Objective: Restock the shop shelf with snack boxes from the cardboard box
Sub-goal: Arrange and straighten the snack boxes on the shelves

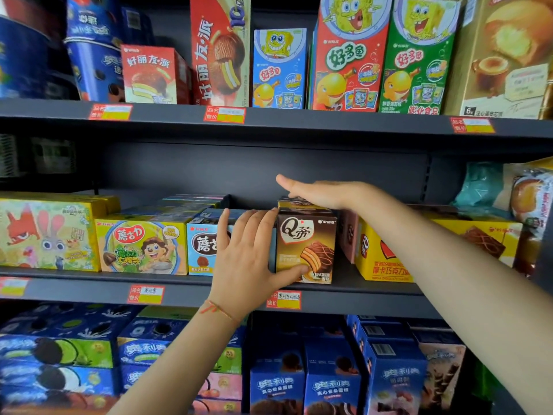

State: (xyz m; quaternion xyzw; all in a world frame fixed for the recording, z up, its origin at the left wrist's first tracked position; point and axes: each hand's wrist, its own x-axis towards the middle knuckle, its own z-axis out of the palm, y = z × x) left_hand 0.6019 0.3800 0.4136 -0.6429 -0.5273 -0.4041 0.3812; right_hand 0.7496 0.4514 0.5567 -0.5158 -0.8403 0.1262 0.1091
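Note:
A brown Q-ti cake box (pixel 314 235) stands upright at the front of the middle shelf (pixel 359 299), with more brown boxes lined up behind it. My left hand (pixel 245 256) lies against the box's left side with straight fingers, and its thumb presses the lower front face. My right hand (pixel 320 194) rests flat, palm down, on top of the brown boxes behind the front one. The cardboard box is not in view.
A blue mushroom-biscuit box (pixel 202 250) sits just left of my left hand. A pink box (pixel 348 235) and a yellow Q-ti box (pixel 386 259) stand to the right, with a gap beside the brown box. Snack boxes fill the shelves above and below.

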